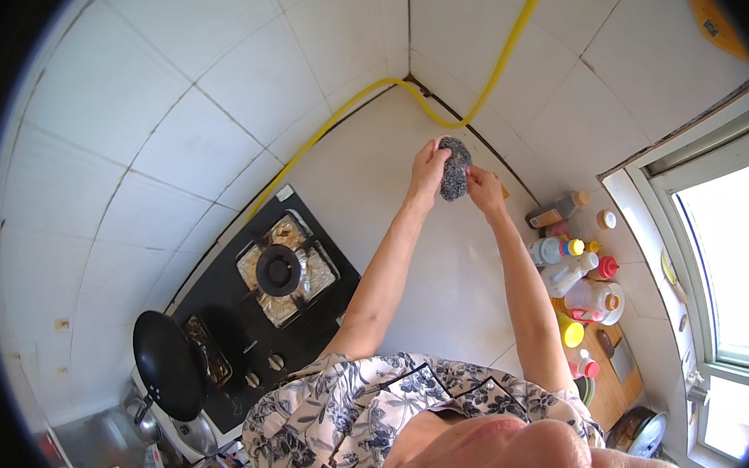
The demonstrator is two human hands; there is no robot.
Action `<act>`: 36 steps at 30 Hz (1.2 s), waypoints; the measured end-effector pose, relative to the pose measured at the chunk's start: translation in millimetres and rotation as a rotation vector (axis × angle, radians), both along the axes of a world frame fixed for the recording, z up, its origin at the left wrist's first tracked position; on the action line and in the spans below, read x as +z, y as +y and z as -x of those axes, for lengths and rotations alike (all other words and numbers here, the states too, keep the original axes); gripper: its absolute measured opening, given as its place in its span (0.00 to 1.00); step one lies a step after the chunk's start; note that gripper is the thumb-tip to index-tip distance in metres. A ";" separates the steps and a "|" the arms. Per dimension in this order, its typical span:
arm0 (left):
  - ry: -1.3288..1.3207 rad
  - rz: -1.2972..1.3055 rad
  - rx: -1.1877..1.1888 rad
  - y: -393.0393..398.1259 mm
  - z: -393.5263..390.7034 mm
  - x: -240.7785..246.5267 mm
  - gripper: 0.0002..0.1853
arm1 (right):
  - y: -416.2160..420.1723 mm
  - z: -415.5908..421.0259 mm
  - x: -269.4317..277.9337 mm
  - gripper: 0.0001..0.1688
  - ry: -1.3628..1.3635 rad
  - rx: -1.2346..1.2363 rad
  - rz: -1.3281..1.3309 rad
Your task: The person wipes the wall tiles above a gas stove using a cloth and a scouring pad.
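Both of my arms reach forward over the pale countertop (411, 309) near the tiled corner. My left hand (430, 172) grips a grey scouring pad (455, 168), seemingly of wire mesh, by its left side, with the thumb across it. On the pad's right side, my right hand (485, 190) pinches its edge between thumb and fingers. A small orange-yellow item (505, 191) shows partly behind my right hand; what it is I cannot tell.
A black gas stove (224, 352) with a foil-lined burner stands at left, a black wok (169, 365) on it. A yellow hose (369, 91) runs along the walls. Several bottles (570, 273) line the right side, near a cleaver (621, 355) on a wooden board (606, 400).
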State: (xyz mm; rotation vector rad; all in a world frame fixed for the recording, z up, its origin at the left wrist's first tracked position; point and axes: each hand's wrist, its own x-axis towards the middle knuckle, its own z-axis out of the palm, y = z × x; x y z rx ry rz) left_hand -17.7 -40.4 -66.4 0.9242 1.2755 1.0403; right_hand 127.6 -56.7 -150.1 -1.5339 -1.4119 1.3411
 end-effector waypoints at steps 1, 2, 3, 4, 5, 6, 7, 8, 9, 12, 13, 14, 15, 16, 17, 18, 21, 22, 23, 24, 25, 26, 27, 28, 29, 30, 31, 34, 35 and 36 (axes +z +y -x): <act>0.020 -0.021 -0.024 2.5 -1.6 3.8 0.18 | -4.1 3.2 -5.4 0.17 0.189 0.012 0.064; 0.029 -0.034 -0.062 3.4 -1.5 7.3 0.17 | -5.8 6.6 -10.7 0.18 0.379 0.028 0.130; 0.073 -0.054 -0.127 5.1 3.6 10.1 0.17 | -11.1 11.3 -13.4 0.20 0.570 -0.006 0.216; 0.119 -0.075 -0.190 6.9 10.2 13.0 0.17 | -15.1 16.4 -16.1 0.23 0.760 -0.040 0.305; 0.166 -0.095 -0.251 8.8 17.4 15.8 0.18 | -14.3 22.1 -18.6 0.26 0.949 -0.076 0.396; 0.237 -0.082 -0.291 11.9 25.1 19.8 0.17 | -11.8 26.1 -23.8 0.31 1.068 0.013 0.401; 0.309 -0.104 -0.348 13.8 34.7 25.8 0.17 | -10.3 35.6 -11.6 0.31 1.135 0.038 0.361; 0.381 -0.127 -0.404 15.3 45.4 32.3 0.17 | -7.5 45.2 0.4 0.32 1.202 0.063 0.322; 0.448 -0.155 -0.464 15.5 52.2 34.8 0.17 | -5.4 53.0 17.0 0.32 1.265 0.084 0.276; 0.470 -0.378 -0.414 14.5 76.4 15.3 0.17 | -1.3 76.3 39.2 0.35 1.326 0.040 0.385; 0.494 -0.409 -0.429 16.9 87.0 12.9 0.17 | 2.7 84.0 38.1 0.36 1.313 0.066 0.358; 0.496 -0.377 -0.437 21.7 95.3 10.5 0.17 | 7.7 90.2 35.5 0.38 1.299 0.091 0.331; 0.557 -0.355 -0.463 22.7 98.1 14.2 0.17 | 12.2 91.6 32.6 0.39 1.281 0.108 0.302; 0.617 -0.333 -0.490 24.4 99.2 17.4 0.17 | 16.3 87.7 32.1 0.40 1.335 0.104 0.346; 0.676 -0.311 -0.519 26.7 97.6 20.6 0.17 | 20.7 84.0 26.1 0.40 1.420 0.074 0.386; 0.713 -0.321 -0.520 21.1 92.7 30.8 0.16 | 21.6 82.0 21.1 0.40 1.503 0.042 0.428; 0.712 -0.463 -0.543 31.3 93.7 0.7 0.19 | 40.4 74.5 10.4 0.37 1.469 0.040 0.295; 0.765 -0.426 -0.589 33.9 85.6 12.2 0.18 | 47.0 68.7 5.4 0.35 1.403 0.046 0.210; 0.776 -0.401 -0.600 35.3 80.6 5.8 0.18 | 49.6 64.2 -4.2 0.33 1.376 -0.010 0.215; 0.793 -0.378 -0.600 36.4 76.4 3.2 0.18 | 51.8 62.1 -7.9 0.31 1.350 -0.052 0.222; 0.810 -0.354 -0.600 38.0 73.4 0.4 0.18 | 54.9 59.8 -11.4 0.30 1.323 -0.094 0.230; 0.815 -0.294 -0.602 42.2 72.7 -3.3 0.19 | 60.3 56.7 -14.6 0.32 1.238 -0.095 0.235; 0.823 -0.335 -0.588 47.5 71.2 3.4 0.19 | 64.9 54.1 -4.2 0.35 1.151 -0.097 0.238; 0.806 -0.349 -0.585 44.3 64.9 8.2 0.19 | 58.7 46.5 -3.3 0.38 1.049 -0.118 0.272; 0.789 -0.364 -0.582 44.1 62.0 6.0 0.19 | 66.3 41.0 -8.2 0.38 1.026 -0.147 0.305; 0.799 -0.448 -0.505 55.4 70.6 -12.6 0.21 | 74.3 42.5 0.0 0.39 1.024 -0.124 0.298; 0.814 -0.534 -0.429 71.2 79.8 -30.2 0.23 | 93.6 46.6 -7.9 0.34 1.060 -0.138 0.250; 1.114 -0.752 -0.485 145.1 116.3 -43.6 0.19 | 182.0 36.9 -54.8 0.14 1.246 0.085 -0.004; 0.990 -0.728 -0.399 125.9 74.7 -6.0 0.16 | 162.4 38.6 -1.9 0.28 1.192 0.141 -0.137; 0.959 -0.792 -0.379 127.4 78.0 -30.3 0.17 | 160.4 42.3 -15.1 0.25 1.229 0.182 -0.169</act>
